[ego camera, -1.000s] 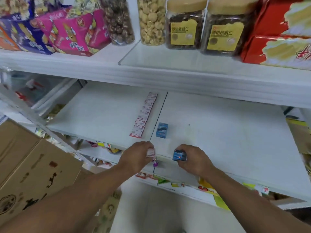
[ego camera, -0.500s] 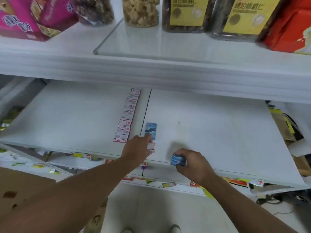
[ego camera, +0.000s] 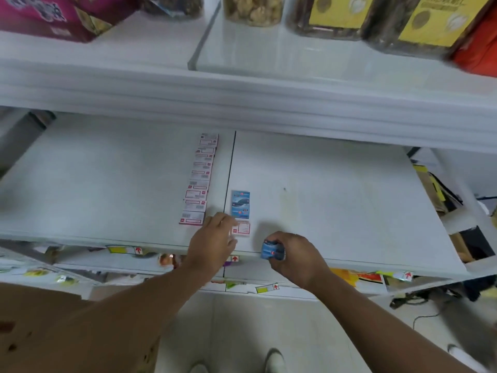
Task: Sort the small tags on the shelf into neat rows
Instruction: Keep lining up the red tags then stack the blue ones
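Observation:
On the white middle shelf (ego camera: 336,211), a row of several white tags with red print (ego camera: 199,181) runs front to back, left of the panel seam. Right of the seam lie two blue tags (ego camera: 240,204), one behind the other. A single white tag (ego camera: 242,228) lies flat just in front of them. My left hand (ego camera: 213,239) grips its left edge with the fingertips. My right hand (ego camera: 291,255) hovers at the shelf's front edge and holds a small stack of blue tags (ego camera: 272,251).
The upper shelf (ego camera: 242,87) overhangs closely and carries jars (ego camera: 336,14) and pink snack boxes (ego camera: 53,14). A cardboard box (ego camera: 67,332) stands at the lower left. Price labels (ego camera: 126,249) line the shelf's front edge. Clutter and cables lie at the right (ego camera: 443,189).
My left hand carried the white tag from the shelf's front edge onto the shelf, in front of the blue tags. My right hand stayed at the edge with its stack.

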`<control>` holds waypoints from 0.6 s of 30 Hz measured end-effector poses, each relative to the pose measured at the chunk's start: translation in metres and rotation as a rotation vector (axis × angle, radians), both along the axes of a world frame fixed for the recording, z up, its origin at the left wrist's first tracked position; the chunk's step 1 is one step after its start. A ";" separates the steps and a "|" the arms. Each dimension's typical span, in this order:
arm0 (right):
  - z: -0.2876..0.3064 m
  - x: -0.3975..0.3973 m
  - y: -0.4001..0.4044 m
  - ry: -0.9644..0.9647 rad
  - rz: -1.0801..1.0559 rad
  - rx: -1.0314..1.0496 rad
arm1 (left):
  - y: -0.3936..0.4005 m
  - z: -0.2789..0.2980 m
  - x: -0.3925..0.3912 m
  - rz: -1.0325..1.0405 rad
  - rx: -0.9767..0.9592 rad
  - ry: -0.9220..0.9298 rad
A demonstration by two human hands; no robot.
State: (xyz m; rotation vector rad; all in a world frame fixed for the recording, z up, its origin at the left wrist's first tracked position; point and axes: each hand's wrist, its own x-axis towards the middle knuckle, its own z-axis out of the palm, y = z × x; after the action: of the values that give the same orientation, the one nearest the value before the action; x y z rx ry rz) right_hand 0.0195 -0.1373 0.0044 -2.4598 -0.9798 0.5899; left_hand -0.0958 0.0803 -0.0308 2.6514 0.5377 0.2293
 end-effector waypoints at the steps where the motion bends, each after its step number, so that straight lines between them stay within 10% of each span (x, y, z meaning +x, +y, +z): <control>1: 0.001 -0.003 0.005 -0.012 0.008 -0.008 | 0.000 0.000 -0.011 0.015 -0.009 -0.021; 18: -0.032 -0.027 0.078 -0.192 0.112 -0.061 | -0.021 -0.035 -0.106 0.197 -0.210 -0.030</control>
State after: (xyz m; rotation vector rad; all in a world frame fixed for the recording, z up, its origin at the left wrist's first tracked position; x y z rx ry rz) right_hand -0.0074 -0.0589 -0.0271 -2.5647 -1.1972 0.4305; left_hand -0.2023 0.0589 -0.0654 2.3891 0.7704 0.2559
